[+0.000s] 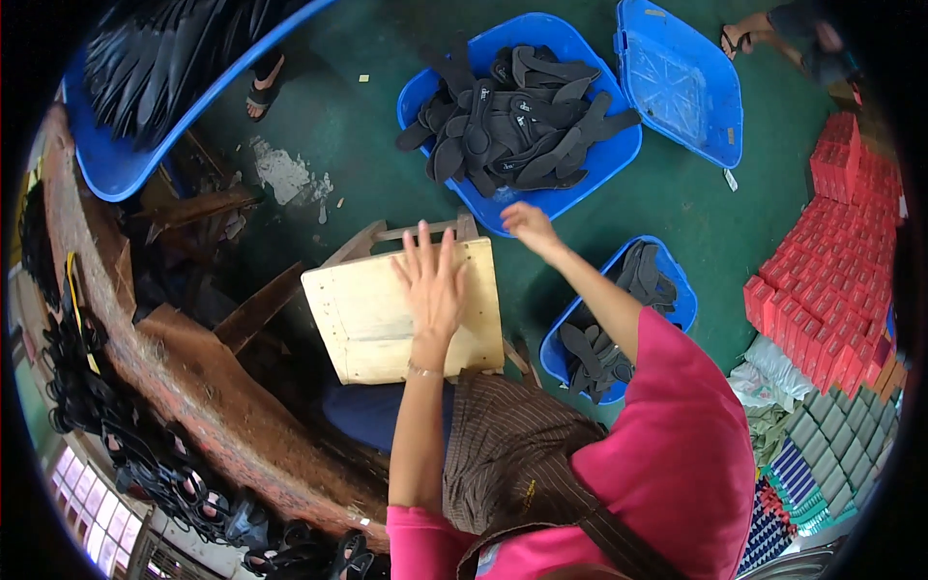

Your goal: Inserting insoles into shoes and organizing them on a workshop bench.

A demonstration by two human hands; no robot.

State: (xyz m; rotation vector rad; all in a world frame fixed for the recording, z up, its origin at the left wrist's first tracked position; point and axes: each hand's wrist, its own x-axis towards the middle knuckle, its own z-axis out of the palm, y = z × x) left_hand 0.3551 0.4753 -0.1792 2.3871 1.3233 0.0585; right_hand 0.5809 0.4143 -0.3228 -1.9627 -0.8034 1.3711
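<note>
My left hand (431,295) is over the pale wooden top of a stool (372,324), palm down with its fingers spread. It holds nothing; whether it touches the board I cannot tell. My right hand (532,230) is just beyond the stool's far right corner, close to the near rim of a large blue tub (623,145). Its fingers are loosely bent, and nothing shows in them. Dark grey shoe insoles (522,121) fill that tub in a loose heap, some jutting over its rim.
A smaller blue tub (691,314) with more dark insoles stands right of my knees. Beyond lies a blue lid or shallow tray (677,82). Red boxes (831,261) are stacked at right. A worn wooden bench (222,416) with black sandals runs along the left, below another blue tub (106,179).
</note>
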